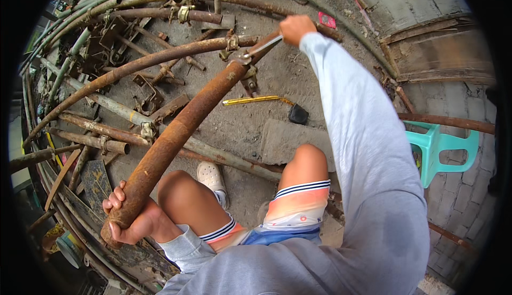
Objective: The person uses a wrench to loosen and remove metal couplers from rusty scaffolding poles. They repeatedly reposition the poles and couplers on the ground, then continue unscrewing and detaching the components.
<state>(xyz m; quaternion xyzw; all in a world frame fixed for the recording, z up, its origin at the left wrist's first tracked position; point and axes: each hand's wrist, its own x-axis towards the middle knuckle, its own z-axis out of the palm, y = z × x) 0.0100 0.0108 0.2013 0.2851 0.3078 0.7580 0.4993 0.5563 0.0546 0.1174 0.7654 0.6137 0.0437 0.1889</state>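
Note:
A thick rusty pipe (178, 127) slants from the lower left up to the middle of the view. Around its lower end my left hand (140, 221) is wrapped. A pipe clamp (248, 74) sits at the pipe's upper end. My right hand (297, 29), arm stretched forward, is closed on a silver wrench (268, 45), whose far end meets the clamp. Behind the wrench runs a rusty bar or pipe, and I cannot tell whether my right hand touches it. Just beyond the clamp, a curved rusty pipe (160, 59) ends near a second clamp (232, 43).
A tape measure (298, 114) with its yellow blade (250, 100) out lies on the dirt, near a concrete slab (290, 140). Pipes, rods and loose clamps crowd the left. A turquoise plastic stool (438, 151) stands right, by a block wall (458, 103).

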